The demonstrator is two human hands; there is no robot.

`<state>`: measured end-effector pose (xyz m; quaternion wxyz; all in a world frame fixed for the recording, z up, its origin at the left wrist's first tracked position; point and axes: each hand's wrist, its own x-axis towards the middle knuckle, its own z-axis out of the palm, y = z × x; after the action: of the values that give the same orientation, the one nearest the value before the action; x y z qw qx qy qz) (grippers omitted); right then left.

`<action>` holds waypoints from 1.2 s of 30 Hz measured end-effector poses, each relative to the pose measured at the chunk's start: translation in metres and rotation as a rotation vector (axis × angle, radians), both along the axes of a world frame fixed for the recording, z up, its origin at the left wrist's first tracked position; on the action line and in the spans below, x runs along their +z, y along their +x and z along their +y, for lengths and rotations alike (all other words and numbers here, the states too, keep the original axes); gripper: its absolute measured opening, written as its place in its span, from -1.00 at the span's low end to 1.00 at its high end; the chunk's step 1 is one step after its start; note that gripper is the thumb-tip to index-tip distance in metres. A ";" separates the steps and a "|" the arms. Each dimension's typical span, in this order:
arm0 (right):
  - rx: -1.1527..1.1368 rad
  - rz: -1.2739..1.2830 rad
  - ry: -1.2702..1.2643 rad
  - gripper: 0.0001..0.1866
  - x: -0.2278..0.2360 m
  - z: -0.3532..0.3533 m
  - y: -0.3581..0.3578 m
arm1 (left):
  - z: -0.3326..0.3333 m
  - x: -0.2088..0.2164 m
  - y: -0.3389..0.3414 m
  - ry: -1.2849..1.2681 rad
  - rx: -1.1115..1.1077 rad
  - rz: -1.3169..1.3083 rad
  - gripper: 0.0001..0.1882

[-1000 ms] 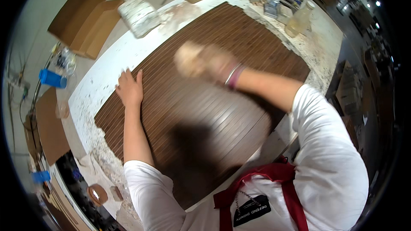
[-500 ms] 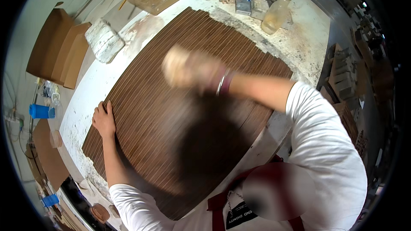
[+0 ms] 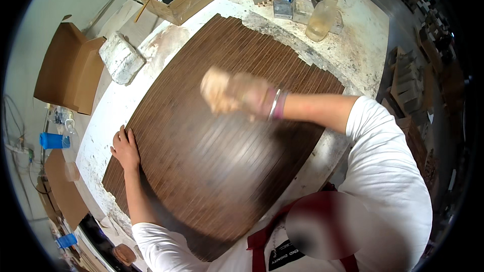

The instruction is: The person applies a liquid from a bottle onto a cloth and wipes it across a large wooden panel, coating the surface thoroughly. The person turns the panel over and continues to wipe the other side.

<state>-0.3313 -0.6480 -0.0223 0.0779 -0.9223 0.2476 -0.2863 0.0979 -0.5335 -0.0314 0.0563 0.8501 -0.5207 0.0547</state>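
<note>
A wide dark-brown panel of narrow wooden strips (image 3: 171, 136) lies flat on a white worktable, its far and side edges stepped. My left hand (image 3: 125, 149) rests on the panel's left edge, fingers stretched out and holding nothing. Over the panel's middle is my right hand (image 3: 247, 93), smeared by motion and closed round a pale beige wad of cloth (image 3: 217, 90). Whether the wad touches the strips at this instant is hard to tell. A bright sheen shows on the strips nearer me.
Beyond the panel stand a bottle of yellowish liquid (image 3: 322, 17), grey blocks (image 3: 283, 9) and a cardboard box of odds and ends (image 3: 189, 2). At left are a white folded bundle (image 3: 121, 58), an open brown carton (image 3: 68, 68) and a blue cup (image 3: 53, 141).
My right hand has shifted slightly right and toward me with the cloth. The dark shadow on the panel's near part has given way to a bright sheen. My left hand keeps its place on the edge.
</note>
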 end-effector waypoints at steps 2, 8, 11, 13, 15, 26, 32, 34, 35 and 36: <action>0.105 0.246 0.080 -0.78 0.005 0.041 0.031 | -0.016 -0.001 -0.016 -0.032 -0.087 0.007 -0.40; 0.073 0.013 0.090 -0.79 0.069 0.012 0.005 | -0.078 -0.005 -0.055 -0.083 -0.089 0.146 -0.48; -0.226 0.060 -0.001 -0.79 0.076 -0.023 -0.019 | -0.076 -0.006 -0.063 -0.048 -0.075 0.069 -0.56; -0.002 0.108 0.311 -0.83 0.069 -0.009 0.008 | -0.075 -0.007 -0.061 -0.055 -0.083 0.065 -0.56; 0.136 0.344 -0.003 -0.81 0.026 0.004 0.035 | -0.080 -0.011 -0.062 -0.096 -0.101 0.057 -0.57; 0.067 0.079 0.466 -0.71 0.010 -0.045 0.188 | -0.075 -0.016 -0.058 -0.168 -0.101 0.012 -0.61; -0.275 0.453 0.522 -0.81 0.055 -0.122 0.146 | -0.083 -0.011 -0.065 -0.143 -0.095 0.019 -0.61; -0.175 0.449 0.564 -0.81 0.058 -0.076 0.172 | -0.078 -0.015 -0.066 -0.160 -0.075 0.034 -0.61; -0.116 0.427 0.575 -0.80 0.055 -0.061 0.182 | -0.077 -0.016 -0.063 -0.179 -0.080 0.043 -0.61; -0.084 0.534 0.505 -0.80 0.058 -0.059 0.190 | -0.076 -0.017 -0.062 -0.198 -0.085 0.052 -0.61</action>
<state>-0.1409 -0.7069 0.0360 0.2237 -0.9053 0.3597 0.0315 0.0363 -0.6097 -0.0481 0.1559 0.8186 -0.5467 0.0816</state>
